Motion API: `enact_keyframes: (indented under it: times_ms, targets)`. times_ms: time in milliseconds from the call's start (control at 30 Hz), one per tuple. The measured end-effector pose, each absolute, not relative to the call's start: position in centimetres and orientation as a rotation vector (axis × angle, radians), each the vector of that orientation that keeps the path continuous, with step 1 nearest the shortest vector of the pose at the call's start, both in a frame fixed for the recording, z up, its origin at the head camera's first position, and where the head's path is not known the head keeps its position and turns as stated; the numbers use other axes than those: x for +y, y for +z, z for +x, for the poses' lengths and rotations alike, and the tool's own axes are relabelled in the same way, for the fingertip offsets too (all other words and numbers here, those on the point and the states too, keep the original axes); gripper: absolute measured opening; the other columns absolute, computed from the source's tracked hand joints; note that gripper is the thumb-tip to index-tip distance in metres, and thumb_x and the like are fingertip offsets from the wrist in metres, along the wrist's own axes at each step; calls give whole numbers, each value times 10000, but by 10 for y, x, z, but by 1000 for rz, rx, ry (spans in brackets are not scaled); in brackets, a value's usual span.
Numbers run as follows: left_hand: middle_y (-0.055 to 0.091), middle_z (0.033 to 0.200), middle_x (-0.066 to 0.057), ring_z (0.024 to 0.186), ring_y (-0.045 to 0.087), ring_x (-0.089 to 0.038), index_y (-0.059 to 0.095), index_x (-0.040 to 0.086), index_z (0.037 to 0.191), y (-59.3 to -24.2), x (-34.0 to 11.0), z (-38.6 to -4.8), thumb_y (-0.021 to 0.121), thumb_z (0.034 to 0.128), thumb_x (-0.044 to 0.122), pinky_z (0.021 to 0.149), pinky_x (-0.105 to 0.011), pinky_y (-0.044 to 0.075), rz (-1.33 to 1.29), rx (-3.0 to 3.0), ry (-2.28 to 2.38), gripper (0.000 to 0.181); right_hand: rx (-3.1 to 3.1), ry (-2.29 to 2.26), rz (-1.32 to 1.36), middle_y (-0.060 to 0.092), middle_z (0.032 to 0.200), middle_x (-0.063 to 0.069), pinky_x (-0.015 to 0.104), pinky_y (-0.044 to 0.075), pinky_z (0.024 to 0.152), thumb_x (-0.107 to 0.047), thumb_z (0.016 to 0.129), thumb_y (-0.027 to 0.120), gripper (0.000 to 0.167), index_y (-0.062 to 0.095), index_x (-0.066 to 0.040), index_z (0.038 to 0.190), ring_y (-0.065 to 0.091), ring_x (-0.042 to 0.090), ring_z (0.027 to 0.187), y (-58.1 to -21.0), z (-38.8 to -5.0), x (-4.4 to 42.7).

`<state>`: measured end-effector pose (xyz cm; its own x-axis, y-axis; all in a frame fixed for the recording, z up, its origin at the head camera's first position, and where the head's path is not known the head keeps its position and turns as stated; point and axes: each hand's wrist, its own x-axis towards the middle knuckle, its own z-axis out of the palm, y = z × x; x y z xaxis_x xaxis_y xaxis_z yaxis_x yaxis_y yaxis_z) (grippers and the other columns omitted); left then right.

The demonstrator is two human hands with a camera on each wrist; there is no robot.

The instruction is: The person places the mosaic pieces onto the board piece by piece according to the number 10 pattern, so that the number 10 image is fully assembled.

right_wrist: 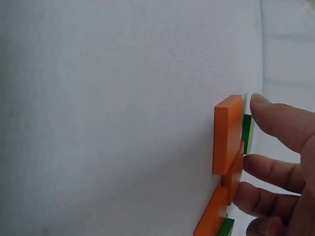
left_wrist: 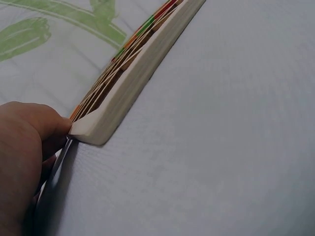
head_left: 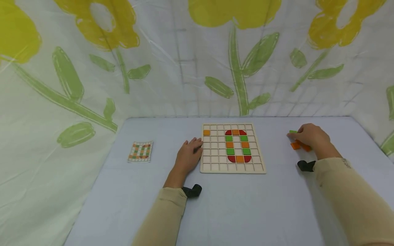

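Observation:
A square wooden grid board [head_left: 214,152] lies in the middle of the table. Red corner pieces and orange and green squares form an upright ring on it, and a single orange square [head_left: 206,132] sits near its upper left corner. My left hand [head_left: 188,155] rests against the board's left edge, its fingertips touching the wood. On the right, my right hand [head_left: 314,138] is over a loose group of tiles, thumb and fingers apart. An orange tile [right_wrist: 228,135] and a green tile [right_wrist: 247,133] lie close to its fingertips; part of the group is hidden beneath the hand.
A small patterned card [head_left: 140,152] with a coloured grid lies on the left of the table [head_left: 246,208]. Behind the table hangs a white cloth [head_left: 197,89] printed with yellow flowers. Dark wrist-worn devices [head_left: 192,191] sit at both sleeve cuffs.

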<state>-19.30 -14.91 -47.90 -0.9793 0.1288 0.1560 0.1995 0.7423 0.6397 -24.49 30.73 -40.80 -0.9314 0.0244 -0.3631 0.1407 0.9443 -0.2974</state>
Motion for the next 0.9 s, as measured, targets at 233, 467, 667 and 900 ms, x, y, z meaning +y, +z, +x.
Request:
enact_keyframes:
  times_ms: [233,467,667,900]
  targets:
    - [556,1426,29,1413,420,-160,638,134,1319,-478,-149,-191,571,991,233,1251,-363,208,-250,-2856,-1046,350,2763,-504,113,619,1040,239,349,501,638,-455,940,587,605,575,93,1198,552,339,866,-414,-249,306]
    - [550,1430,38,1417,412,-149,635,135,1323,-476,-149,-192,575,990,234,1252,-344,196,-247,-2853,-1061,352,2807,-593,70,543,1237,322,481,511,783,-305,954,603,475,588,54,1265,528,413,995,-418,-251,305]
    - [550,1430,39,1421,404,-144,638,134,1321,-476,-150,-192,573,990,232,1255,-334,183,-232,-2857,-1090,351,2804,-584,34,556,1201,314,460,511,769,-278,961,603,447,589,48,1267,535,398,976,-420,-254,305]
    - [561,1420,35,1412,420,-150,644,126,1312,-480,-150,-193,579,985,227,1253,-345,196,-244,-2835,-1087,348,2787,-510,-6,569,1180,321,520,504,799,-253,970,585,441,578,105,1227,536,398,957,-413,-254,300]
